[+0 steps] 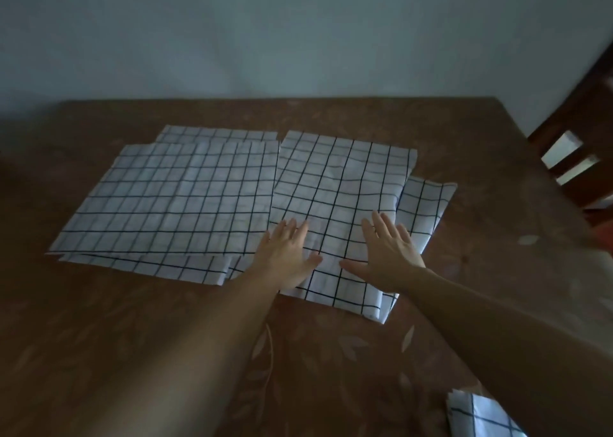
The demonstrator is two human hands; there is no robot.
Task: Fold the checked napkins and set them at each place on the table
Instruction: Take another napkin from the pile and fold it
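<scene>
Both the left hand (287, 257) and right hand (389, 254) are pressing flat, open, on the folded napkin (338, 184); sliding could be dragging the overlapped napkins (172, 197) beneath askew.

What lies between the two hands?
In the head view, only the folded napkin lies between the left hand and the right hand.

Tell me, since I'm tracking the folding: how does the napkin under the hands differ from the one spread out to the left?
The napkin under the hands is folded narrower; the left napkin spreads wider. Both the left hand and right hand press flat on the first; nothing touches the second. The first's edge overlaps the second. Both are white with dark checks, on the brown table.
</scene>
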